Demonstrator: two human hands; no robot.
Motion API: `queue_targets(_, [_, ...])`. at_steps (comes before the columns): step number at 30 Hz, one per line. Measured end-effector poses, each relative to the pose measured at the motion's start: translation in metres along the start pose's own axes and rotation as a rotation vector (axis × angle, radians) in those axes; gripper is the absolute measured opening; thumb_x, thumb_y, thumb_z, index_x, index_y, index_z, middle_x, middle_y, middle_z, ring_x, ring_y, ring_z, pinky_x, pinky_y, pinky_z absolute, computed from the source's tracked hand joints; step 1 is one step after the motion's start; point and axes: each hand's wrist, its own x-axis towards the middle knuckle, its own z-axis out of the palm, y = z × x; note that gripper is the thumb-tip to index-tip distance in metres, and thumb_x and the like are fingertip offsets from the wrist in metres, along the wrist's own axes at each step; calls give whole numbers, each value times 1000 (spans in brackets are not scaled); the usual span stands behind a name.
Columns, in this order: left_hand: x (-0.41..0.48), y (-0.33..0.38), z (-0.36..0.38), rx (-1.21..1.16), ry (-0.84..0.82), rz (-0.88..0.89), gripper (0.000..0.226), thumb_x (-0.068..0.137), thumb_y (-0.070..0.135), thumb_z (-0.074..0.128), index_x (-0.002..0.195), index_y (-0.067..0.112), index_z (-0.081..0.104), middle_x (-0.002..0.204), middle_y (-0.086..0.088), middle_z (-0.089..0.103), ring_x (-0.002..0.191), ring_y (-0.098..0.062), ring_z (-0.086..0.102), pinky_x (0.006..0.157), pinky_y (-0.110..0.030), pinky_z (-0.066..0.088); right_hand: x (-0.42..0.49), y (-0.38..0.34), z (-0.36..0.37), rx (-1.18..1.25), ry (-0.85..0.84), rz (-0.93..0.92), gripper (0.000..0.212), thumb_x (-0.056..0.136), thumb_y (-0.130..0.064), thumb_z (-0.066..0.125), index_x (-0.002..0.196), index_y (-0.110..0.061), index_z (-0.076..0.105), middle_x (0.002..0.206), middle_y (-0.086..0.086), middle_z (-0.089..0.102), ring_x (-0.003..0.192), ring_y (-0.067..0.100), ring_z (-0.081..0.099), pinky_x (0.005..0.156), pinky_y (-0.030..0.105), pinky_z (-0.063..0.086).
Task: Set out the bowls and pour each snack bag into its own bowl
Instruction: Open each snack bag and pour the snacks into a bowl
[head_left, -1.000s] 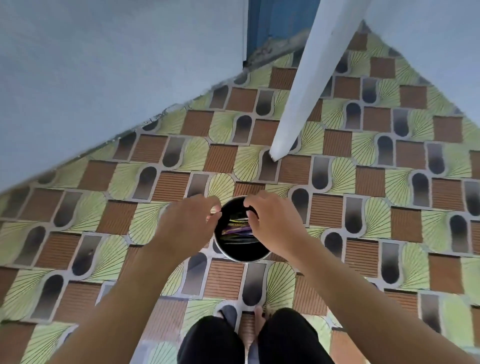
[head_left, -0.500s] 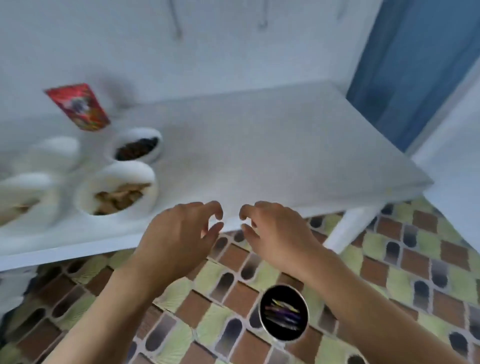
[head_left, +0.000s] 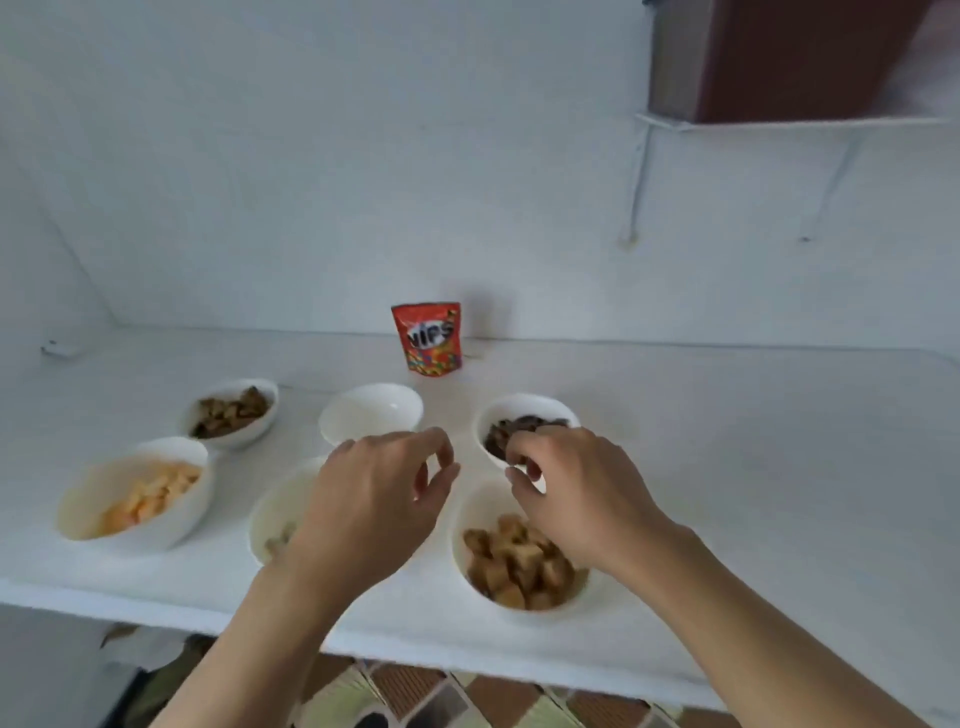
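Note:
Several white bowls stand on the white table (head_left: 727, 493). An empty bowl (head_left: 371, 415) sits at the middle back. A red snack bag (head_left: 427, 336) stands upright behind it by the wall. Other bowls hold dark brown pieces (head_left: 228, 413), orange pieces (head_left: 135, 493), dark pieces (head_left: 524, 426) and brown cubes (head_left: 519, 561). My left hand (head_left: 374, 504) hovers with loosely curled fingers over a partly hidden bowl (head_left: 275, 514), holding nothing. My right hand (head_left: 571, 488) hovers over the cube bowl, fingers curled, nothing in it.
The white wall runs close behind the table. A dark red cabinet (head_left: 800, 57) hangs at the upper right above a thin shelf. A small white object (head_left: 57, 348) lies at the far left. Patterned floor tiles (head_left: 415, 696) show below the table's front edge.
The view has swung up from the floor and its black bin to the tabletop. Both hands let go of the bin and rose over the bowls, holding nothing.

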Motion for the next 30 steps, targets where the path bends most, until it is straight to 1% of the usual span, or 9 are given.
queue_targets(6, [81, -99, 4, -34, 93, 41, 8, 93, 38, 60, 89, 32, 61, 65, 12, 56, 60, -12, 59, 61, -33, 46, 111, -21, 33, 38, 90, 93, 20, 99, -37, 51, 91, -23, 61, 79, -7, 62, 67, 16, 58, 64, 36, 53])
queue_targets(9, [121, -136, 23, -55, 93, 49, 6, 94, 37, 62, 95, 31, 62, 71, 12, 57, 65, -14, 60, 66, -37, 50, 156, -17, 50, 38, 132, 125, 20, 99, -37, 50, 92, -23, 62, 82, -7, 65, 68, 16, 59, 65, 36, 53])
queue_targets(11, [146, -152, 40, -57, 86, 49, 11, 93, 37, 64, 100, 29, 65, 79, 11, 61, 70, -16, 61, 67, -38, 51, 183, -12, 63, 38, 134, 115, 17, 99, -36, 52, 97, -22, 63, 85, -6, 65, 70, 15, 59, 65, 34, 53])
queue_targets(14, [183, -173, 68, -58, 77, 51, 18, 91, 34, 68, 106, 24, 68, 93, 2, 65, 75, -22, 62, 68, -37, 52, 226, 3, 85, 14, 140, 82, 17, 98, -33, 55, 105, -20, 64, 92, -4, 63, 84, 17, 58, 68, 31, 49])
queue_targets(20, [257, -208, 119, -45, 55, -12, 17, 87, 24, 71, 103, 22, 68, 105, -5, 59, 91, -30, 59, 70, -38, 48, 307, 41, 126, -33, 177, 42, 19, 91, -23, 62, 109, -17, 66, 99, 2, 57, 97, 25, 53, 75, 40, 51])
queue_targets(23, [283, -220, 140, -34, 56, -44, 22, 86, 21, 72, 108, 21, 68, 124, -10, 59, 108, -34, 59, 81, -46, 47, 337, 54, 144, -32, 155, 62, 28, 90, -21, 65, 118, -17, 65, 112, 5, 58, 110, 26, 52, 83, 43, 53])
queue_targets(25, [294, -227, 152, -36, 40, -58, 26, 88, 22, 70, 113, 22, 66, 131, -8, 58, 115, -33, 58, 89, -49, 46, 350, 61, 156, -12, 130, 76, 35, 90, -19, 66, 126, -18, 62, 126, 6, 57, 121, 26, 50, 89, 44, 53])
queue_targets(27, [299, -230, 162, -54, 32, -52, 29, 89, 21, 68, 117, 23, 64, 128, -4, 60, 112, -30, 59, 89, -47, 45, 358, 65, 167, 7, 91, 94, 40, 93, -20, 64, 132, -19, 58, 132, 6, 56, 126, 27, 49, 92, 44, 53])
queue_targets(30, [299, -235, 169, -103, 3, -32, 26, 91, 15, 65, 117, 19, 65, 111, -3, 65, 93, -29, 63, 76, -41, 49, 360, 65, 176, 11, 47, 97, 37, 96, -19, 59, 132, -18, 54, 121, 6, 57, 112, 25, 55, 85, 38, 55])
